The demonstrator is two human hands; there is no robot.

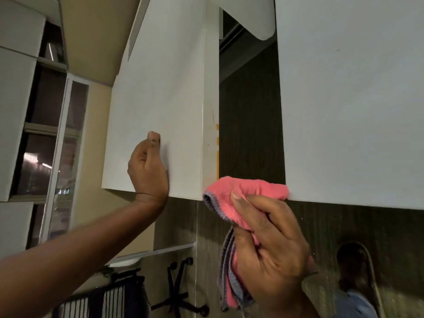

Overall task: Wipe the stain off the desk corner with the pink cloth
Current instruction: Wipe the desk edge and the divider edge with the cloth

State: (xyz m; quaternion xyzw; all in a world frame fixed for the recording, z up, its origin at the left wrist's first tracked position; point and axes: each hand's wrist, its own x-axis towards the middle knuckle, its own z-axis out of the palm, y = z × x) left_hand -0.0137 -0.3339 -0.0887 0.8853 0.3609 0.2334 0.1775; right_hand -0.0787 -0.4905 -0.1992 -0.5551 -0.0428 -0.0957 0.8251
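The pink cloth (246, 191), edged in grey, is bunched in my right hand (270, 249). Its upper fold touches the lower corner of the white desk panel (160, 95). Orange-yellow stain marks (215, 143) run along the panel's narrow edge just above the cloth. My left hand (146, 166) rests against the broad white face of the same panel. Its fingers are curled in and hold nothing.
A second white panel (355, 99) stands to the right across a dark gap (250, 111). A black office chair base (179, 294) and a striped item (103, 301) lie below. Dark windows (39, 157) are at the left. A person's reflection (353, 271) shows at lower right.
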